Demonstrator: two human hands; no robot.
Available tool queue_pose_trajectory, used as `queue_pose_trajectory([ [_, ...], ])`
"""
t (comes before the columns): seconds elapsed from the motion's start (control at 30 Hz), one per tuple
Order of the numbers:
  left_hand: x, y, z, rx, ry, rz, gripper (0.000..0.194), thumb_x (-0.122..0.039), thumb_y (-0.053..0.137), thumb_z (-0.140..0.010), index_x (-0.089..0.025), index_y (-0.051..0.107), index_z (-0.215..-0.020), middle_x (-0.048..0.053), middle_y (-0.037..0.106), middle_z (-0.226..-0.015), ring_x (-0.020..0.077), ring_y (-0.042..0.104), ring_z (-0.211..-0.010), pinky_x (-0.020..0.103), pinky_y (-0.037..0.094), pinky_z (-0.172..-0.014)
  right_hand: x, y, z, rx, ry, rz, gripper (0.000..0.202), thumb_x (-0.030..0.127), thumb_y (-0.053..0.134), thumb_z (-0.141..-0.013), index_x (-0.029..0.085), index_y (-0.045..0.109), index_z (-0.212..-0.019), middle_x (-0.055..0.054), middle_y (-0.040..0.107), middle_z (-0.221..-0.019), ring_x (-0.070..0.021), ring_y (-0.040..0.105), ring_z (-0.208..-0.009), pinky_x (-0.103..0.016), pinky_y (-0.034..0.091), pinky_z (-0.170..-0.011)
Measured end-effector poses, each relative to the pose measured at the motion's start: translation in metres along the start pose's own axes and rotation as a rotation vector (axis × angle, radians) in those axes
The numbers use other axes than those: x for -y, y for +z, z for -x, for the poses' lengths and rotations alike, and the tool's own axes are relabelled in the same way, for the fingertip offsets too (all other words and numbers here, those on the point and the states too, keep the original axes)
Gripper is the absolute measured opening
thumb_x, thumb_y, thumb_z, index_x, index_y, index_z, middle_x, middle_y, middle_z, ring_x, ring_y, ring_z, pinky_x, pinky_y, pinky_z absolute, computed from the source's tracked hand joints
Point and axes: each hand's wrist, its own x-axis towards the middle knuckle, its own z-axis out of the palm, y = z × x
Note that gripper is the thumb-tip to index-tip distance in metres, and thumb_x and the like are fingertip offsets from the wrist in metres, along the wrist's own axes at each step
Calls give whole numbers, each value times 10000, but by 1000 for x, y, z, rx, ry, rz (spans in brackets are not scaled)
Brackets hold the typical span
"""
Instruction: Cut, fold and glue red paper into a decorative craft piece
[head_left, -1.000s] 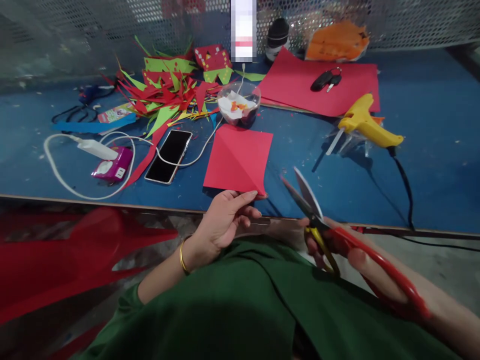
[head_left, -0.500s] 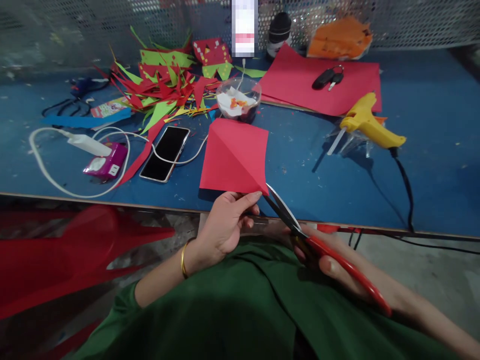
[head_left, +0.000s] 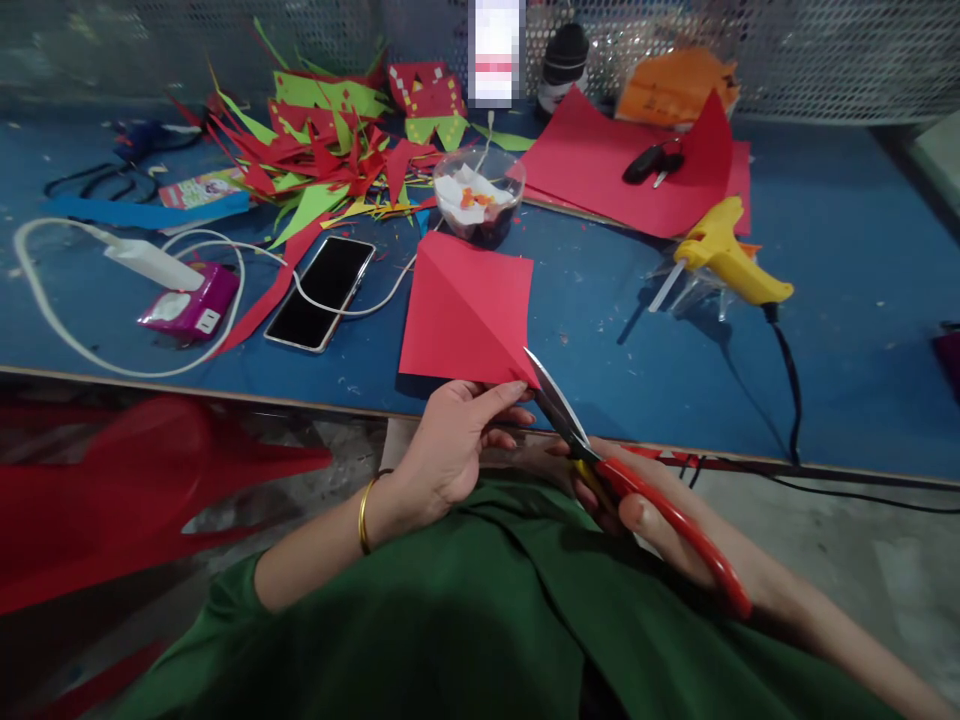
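I pinch the near right corner of the red square (head_left: pixel 461 310) in my left hand (head_left: pixel 457 440), thumb on top and fingers curled beneath, at about 5 o'clock on the sheet. The rest of it lies on the blue table (head_left: pixel 600 370), a crease running diagonally to that corner. My right hand (head_left: pixel 637 515) is closed around the handles of the scissors (head_left: pixel 675 520), thumb over the red one. Their blades point toward 11 o'clock and stand a little apart beside the pinched corner; I can't tell whether they touch the paper. Taking the square as the centre of the dial, the clear bowl (head_left: pixel 506 205) sits just beyond it near 12, holding white paper and orange bits. The phone (head_left: pixel 319 295) lies at 9, with the purple packet (head_left: pixel 217 300) farther out that way, and the heap of paper scraps (head_left: pixel 330 165) is between 10 and 11. Toward 2, the keys (head_left: pixel 641 165) rest on the red sheets (head_left: pixel 585 180); the yellow glue gun (head_left: pixel 724 255) is between 2 and 3.
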Motion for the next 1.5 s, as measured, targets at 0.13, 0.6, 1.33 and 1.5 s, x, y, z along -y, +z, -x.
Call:
queue_pose_trajectory([
  [0.13, 2, -1, 0, 6, -14, 2, 73, -219, 783, -751, -148, 770, -744, 85, 748, -819, 137, 681, -665, 195, 462, -478, -3, 1, 3, 2, -8, 27, 671, 776, 585, -804, 286, 684, -1253, -104, 728, -937, -309, 686, -853, -423, 583, -768],
  [0.6, 1, -3, 4, 33, -41, -5, 83, -230, 767, -780, -147, 764, -792, 68, 752, -793, 136, 698, -680, 180, 495, -509, 18, 2, 0, 50, -68, 211, 690, 783, 430, -890, 217, 649, -1217, -74, 684, -839, -235, 648, -753, -318, 554, -656],
  [1.33, -3, 2, 4, 27, -21, 14, 80, -184, 746, -793, -124, 778, -834, 56, 735, -794, 123, 671, -670, 187, 473, -477, 14, 6, -3, 85, -49, 116, 734, 790, 485, -862, 185, 638, -1248, -54, 663, -872, -211, 573, -766, -309, 474, -696],
  [1.5, -2, 1, 4, 34, -10, 7, 82, -193, 745, -789, -123, 775, -820, 54, 724, -791, 123, 677, -681, 186, 469, -488, 16, 6, -5, 89, -44, 75, 674, 748, 543, -862, 196, 655, -1234, -64, 687, -933, -254, 609, -885, -384, 494, -889],
])
